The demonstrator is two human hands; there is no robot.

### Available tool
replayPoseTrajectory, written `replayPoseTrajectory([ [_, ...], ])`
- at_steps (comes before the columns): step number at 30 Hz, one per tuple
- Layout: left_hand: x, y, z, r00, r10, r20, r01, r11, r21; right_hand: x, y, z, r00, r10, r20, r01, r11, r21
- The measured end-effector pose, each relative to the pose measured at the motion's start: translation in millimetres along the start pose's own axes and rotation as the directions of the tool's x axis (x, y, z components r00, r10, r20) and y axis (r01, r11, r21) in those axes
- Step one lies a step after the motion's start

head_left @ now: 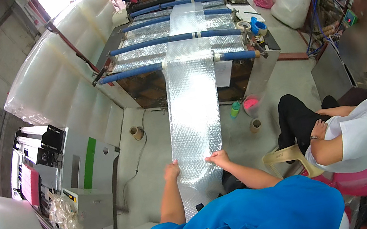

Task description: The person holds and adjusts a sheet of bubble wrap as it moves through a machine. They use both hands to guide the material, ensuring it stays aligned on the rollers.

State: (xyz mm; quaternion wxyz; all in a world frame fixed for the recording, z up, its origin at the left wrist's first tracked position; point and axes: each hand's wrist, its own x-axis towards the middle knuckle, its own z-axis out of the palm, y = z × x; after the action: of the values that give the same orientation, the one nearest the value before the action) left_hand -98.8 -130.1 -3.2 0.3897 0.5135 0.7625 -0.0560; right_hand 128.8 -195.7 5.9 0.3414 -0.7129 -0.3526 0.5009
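A long silvery strip of bubble wrap hangs from a machine's blue-wrapped rollers and runs down toward me. My left hand pinches its left edge, and on the opposite edge my right hand is closed, thumb lying over the wrap. Between my hands the strip spreads fairly flat, with bright glare higher up. Below them it sags toward my lap, where its lower end is partly hidden by my blue shirt.
The machine's front blue roller lies ahead. On the floor are cardboard cores, a green bottle and a pink-filled bag. At right, a person in a white shirt sits on a chair; left stands a grey machine.
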Motion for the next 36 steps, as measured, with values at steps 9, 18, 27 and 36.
replayPoseTrajectory([
  [9,38.0,53.9,-4.2,0.998,-0.009,-0.060,0.008,1.000,-0.026,67.6,-12.9,-12.6,0.997,-0.066,-0.027,0.065,0.997,-0.041],
  [18,73.1,151.9,-35.6,0.964,0.053,-0.261,-0.096,0.983,-0.155,137.4,-82.3,-48.7,0.987,-0.137,-0.085,0.139,0.990,0.021],
  [27,61.0,212.0,-80.7,0.881,0.054,-0.470,-0.206,0.938,-0.279,167.7,-150.3,-78.8,0.917,-0.342,-0.207,0.341,0.939,-0.043],
  [36,7.9,112.7,-31.4,0.860,0.147,-0.488,-0.359,0.854,-0.376,78.6,-62.0,-43.4,0.984,-0.175,0.016,0.158,0.920,0.359],
])
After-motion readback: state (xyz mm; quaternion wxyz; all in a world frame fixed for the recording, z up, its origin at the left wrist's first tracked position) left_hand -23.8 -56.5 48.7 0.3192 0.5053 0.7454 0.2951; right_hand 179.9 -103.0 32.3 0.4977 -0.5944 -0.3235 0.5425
